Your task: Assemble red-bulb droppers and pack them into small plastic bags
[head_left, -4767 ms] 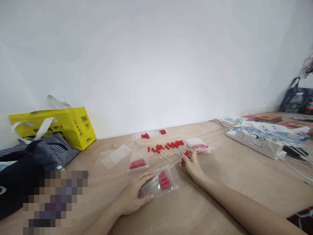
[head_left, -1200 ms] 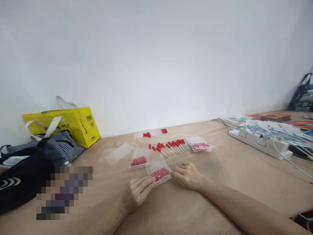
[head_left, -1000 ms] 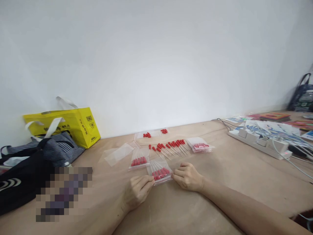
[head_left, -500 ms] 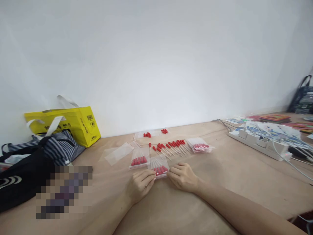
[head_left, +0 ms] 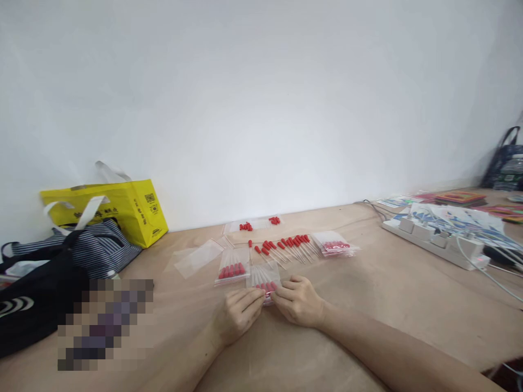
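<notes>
A small clear zip bag (head_left: 263,272) lies on the table with several red-bulbed droppers inside, their bulbs toward me. At the bag's near edge my left hand (head_left: 241,313) pinches the left part. My right hand (head_left: 300,302) has its fingers closed on the right part, close to the left fingertips. The fingers hide much of that edge. Just left of it rests another filled zip bag (head_left: 231,265). Beyond the hands, several loose droppers (head_left: 292,245) with red bulbs and thin clear stems lie in a row.
Flat, unfilled bags (head_left: 200,257) lie to the left, with a stack of filled bags (head_left: 333,244) at right. More red bulbs (head_left: 245,226) sit near the wall. A yellow bag (head_left: 147,212) stands left; a white power strip (head_left: 433,239) with cables lies right.
Both hands have come closer together along the bag's near edge, the right one moving left. Their fingers now cover more of the red bulbs.
</notes>
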The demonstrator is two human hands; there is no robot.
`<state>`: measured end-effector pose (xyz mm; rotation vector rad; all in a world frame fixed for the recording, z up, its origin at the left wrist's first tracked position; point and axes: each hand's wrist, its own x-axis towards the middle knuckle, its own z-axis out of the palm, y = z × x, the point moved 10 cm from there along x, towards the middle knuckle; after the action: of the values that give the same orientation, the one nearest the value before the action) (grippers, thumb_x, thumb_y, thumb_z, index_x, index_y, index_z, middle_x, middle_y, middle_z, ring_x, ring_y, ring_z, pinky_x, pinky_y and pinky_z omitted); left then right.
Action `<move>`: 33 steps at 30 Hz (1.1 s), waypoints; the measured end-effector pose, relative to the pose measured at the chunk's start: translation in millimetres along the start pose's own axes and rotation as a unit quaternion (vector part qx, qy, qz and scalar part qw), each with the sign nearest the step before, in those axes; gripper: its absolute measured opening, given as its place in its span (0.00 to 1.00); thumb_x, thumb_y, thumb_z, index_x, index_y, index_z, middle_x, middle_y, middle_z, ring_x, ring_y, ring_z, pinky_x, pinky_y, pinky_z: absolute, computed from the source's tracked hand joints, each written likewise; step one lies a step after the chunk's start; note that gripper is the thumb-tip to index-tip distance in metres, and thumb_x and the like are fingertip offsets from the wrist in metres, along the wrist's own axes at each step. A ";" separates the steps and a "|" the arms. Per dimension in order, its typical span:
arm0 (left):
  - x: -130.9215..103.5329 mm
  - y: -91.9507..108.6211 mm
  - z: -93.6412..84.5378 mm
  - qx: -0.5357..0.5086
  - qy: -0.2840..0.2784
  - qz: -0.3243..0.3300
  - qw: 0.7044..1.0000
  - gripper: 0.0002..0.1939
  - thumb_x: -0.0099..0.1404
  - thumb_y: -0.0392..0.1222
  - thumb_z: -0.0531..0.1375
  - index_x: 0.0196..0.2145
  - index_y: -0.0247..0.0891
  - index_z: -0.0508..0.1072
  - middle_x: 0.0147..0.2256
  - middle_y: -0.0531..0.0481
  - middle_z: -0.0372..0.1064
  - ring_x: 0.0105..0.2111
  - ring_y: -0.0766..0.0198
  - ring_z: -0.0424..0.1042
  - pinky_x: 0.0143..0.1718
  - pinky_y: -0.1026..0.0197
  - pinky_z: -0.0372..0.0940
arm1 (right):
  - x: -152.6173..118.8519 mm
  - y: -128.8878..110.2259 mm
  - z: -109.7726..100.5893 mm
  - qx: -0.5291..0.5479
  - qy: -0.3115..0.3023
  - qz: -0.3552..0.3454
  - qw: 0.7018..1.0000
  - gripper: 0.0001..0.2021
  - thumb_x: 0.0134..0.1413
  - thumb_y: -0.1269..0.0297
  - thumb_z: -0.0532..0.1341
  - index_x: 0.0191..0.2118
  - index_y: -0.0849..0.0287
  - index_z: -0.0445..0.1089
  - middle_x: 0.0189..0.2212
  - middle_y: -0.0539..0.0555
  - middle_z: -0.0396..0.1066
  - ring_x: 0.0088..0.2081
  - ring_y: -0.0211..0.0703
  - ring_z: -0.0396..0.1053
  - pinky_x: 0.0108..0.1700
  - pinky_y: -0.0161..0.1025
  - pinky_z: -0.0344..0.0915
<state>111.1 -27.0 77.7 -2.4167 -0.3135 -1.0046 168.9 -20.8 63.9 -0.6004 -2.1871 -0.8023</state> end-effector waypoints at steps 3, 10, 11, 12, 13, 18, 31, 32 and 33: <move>0.9 4.4 2.2 0.013 -0.014 0.019 1.000 0.09 0.62 0.29 0.49 0.34 0.34 0.69 0.30 0.49 0.74 0.30 0.65 0.73 0.30 0.64 0.68 | 0.3 -2.4 -2.5 0.003 0.009 -0.009 1.000 0.11 0.52 0.73 0.48 0.24 0.60 0.63 0.18 0.49 0.63 0.20 0.34 0.55 0.24 0.37 0.43; 3.1 3.6 -3.2 -0.008 -0.004 0.021 1.000 0.09 0.63 0.30 0.49 0.34 0.34 0.69 0.30 0.48 0.74 0.31 0.65 0.73 0.30 0.65 0.68 | 5.0 -1.3 -3.2 -0.007 0.006 0.013 1.000 0.09 0.54 0.70 0.50 0.27 0.59 0.65 0.19 0.48 0.65 0.22 0.34 0.56 0.24 0.36 0.43; 2.8 1.8 -5.1 -0.010 0.002 0.014 1.000 0.09 0.63 0.30 0.50 0.34 0.34 0.69 0.30 0.49 0.74 0.31 0.65 0.73 0.30 0.65 0.68 | 5.1 -1.5 -4.0 -0.006 0.010 0.012 1.000 0.09 0.54 0.70 0.50 0.27 0.59 0.65 0.19 0.48 0.65 0.22 0.34 0.56 0.24 0.36 0.43; 2.2 -0.7 -7.0 -0.011 0.007 0.002 1.000 0.09 0.63 0.31 0.50 0.34 0.34 0.70 0.30 0.49 0.74 0.31 0.65 0.73 0.30 0.65 0.68 | 4.9 -1.5 -4.8 -0.004 0.013 0.011 1.000 0.10 0.54 0.71 0.50 0.26 0.59 0.65 0.18 0.48 0.64 0.22 0.33 0.56 0.24 0.36 0.43; 1.4 -3.3 -9.0 -0.009 0.011 -0.009 1.000 0.09 0.63 0.31 0.50 0.34 0.34 0.70 0.30 0.49 0.74 0.31 0.65 0.73 0.30 0.65 0.68 | 4.4 -0.9 -5.5 -0.001 0.015 0.012 1.000 0.10 0.54 0.71 0.49 0.26 0.60 0.65 0.18 0.48 0.64 0.21 0.33 0.56 0.24 0.36 0.43; -1.7 -8.3 -12.5 -0.008 0.012 -0.028 1.000 0.11 0.64 0.30 0.49 0.33 0.35 0.70 0.29 0.49 0.74 0.28 0.66 0.73 0.29 0.66 0.68 | 2.2 5.7 -7.2 0.004 0.013 0.035 0.999 0.10 0.53 0.71 0.49 0.25 0.60 0.64 0.17 0.48 0.63 0.21 0.33 0.55 0.24 0.36 0.44; 0.3 -6.1 -11.0 -0.025 -0.004 -0.036 0.999 0.11 0.63 0.31 0.48 0.31 0.36 0.70 0.26 0.50 0.73 0.25 0.67 0.72 0.26 0.67 0.66 | 3.9 -2.9 -4.4 -0.018 -0.010 -0.002 1.000 0.15 0.55 0.74 0.45 0.23 0.61 0.63 0.19 0.50 0.62 0.22 0.35 0.54 0.25 0.37 0.44; 0.2 -6.6 -12.5 -0.024 -0.002 -0.039 0.999 0.11 0.63 0.31 0.48 0.30 0.36 0.70 0.26 0.50 0.73 0.25 0.67 0.72 0.25 0.67 0.66 | 0.9 -0.1 -6.2 -0.021 -0.015 -0.003 1.000 0.15 0.56 0.74 0.45 0.23 0.61 0.63 0.19 0.50 0.62 0.22 0.35 0.54 0.25 0.37 0.44; 0.4 -6.8 -14.0 -0.024 0.000 -0.040 0.999 0.11 0.64 0.31 0.48 0.30 0.36 0.70 0.26 0.50 0.73 0.25 0.67 0.72 0.25 0.67 0.65 | -2.3 2.6 -8.1 -0.024 -0.019 -0.003 1.000 0.15 0.55 0.75 0.45 0.24 0.61 0.63 0.19 0.50 0.62 0.22 0.35 0.54 0.25 0.37 0.44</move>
<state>100.3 -28.7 88.8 -2.4648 -0.3937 -1.0595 175.7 -25.0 67.5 -0.6382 -2.2113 -0.8548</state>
